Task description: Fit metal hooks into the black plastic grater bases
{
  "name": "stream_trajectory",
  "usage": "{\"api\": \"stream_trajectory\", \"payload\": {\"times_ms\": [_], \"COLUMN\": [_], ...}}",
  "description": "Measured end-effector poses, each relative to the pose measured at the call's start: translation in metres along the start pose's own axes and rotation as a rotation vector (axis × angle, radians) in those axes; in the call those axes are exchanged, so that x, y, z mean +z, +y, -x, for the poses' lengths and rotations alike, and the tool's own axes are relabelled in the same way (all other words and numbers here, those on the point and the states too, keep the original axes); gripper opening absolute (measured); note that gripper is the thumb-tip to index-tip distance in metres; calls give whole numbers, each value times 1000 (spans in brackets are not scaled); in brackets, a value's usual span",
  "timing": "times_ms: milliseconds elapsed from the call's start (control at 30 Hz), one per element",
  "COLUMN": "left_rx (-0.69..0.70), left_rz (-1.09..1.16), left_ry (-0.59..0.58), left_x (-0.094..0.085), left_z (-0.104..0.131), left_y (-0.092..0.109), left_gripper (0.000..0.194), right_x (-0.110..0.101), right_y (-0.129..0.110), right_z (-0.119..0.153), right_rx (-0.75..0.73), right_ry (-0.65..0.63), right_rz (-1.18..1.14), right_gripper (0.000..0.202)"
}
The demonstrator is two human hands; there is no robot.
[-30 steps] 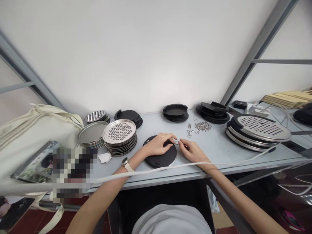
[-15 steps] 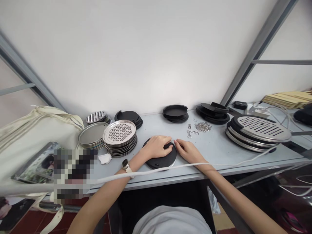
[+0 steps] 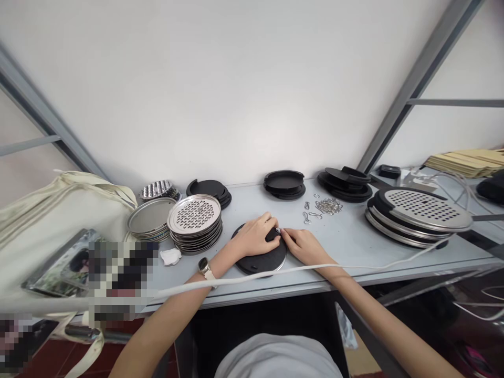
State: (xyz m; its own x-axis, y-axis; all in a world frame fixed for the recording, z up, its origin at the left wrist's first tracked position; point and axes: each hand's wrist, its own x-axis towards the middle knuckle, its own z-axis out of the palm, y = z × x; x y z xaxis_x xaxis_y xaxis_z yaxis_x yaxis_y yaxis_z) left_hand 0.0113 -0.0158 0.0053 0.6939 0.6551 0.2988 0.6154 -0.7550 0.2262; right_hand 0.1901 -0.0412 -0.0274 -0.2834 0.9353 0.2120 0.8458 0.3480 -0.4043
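A round black disc (image 3: 262, 261) with a metal rim lies near the table's front edge. Across its top rests my left hand (image 3: 256, 237), fingers curled against its upper right part. A small metal clip (image 3: 278, 230) shows at the disc's upper right edge, pinched by my right hand (image 3: 305, 245), which is closed. Behind my right hand lies a pile of metal clips (image 3: 328, 206), with several loose ones beside it.
A stack of perforated metal discs (image 3: 196, 215) and plain metal discs (image 3: 151, 215) stand left. Black rings (image 3: 284, 181) sit by the wall. Assembled discs (image 3: 421, 210) are stacked right. A white cable (image 3: 244, 278) crosses in front, over my forearms.
My left fingers have shifted slightly on the disc, and the metal clip between the hands now shows more clearly. The whole view has moved a little.
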Motion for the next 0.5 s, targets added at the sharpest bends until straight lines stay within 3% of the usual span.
{"api": "stream_trajectory", "payload": {"times_ms": [500], "left_rx": [25], "left_rz": [59], "left_ry": [-43], "left_x": [-2], "left_z": [-2], "left_y": [0], "left_gripper": [17], "right_x": [-1], "right_y": [0], "right_z": [4], "right_rx": [-25], "right_ry": [0], "right_rz": [51], "right_gripper": [39]}}
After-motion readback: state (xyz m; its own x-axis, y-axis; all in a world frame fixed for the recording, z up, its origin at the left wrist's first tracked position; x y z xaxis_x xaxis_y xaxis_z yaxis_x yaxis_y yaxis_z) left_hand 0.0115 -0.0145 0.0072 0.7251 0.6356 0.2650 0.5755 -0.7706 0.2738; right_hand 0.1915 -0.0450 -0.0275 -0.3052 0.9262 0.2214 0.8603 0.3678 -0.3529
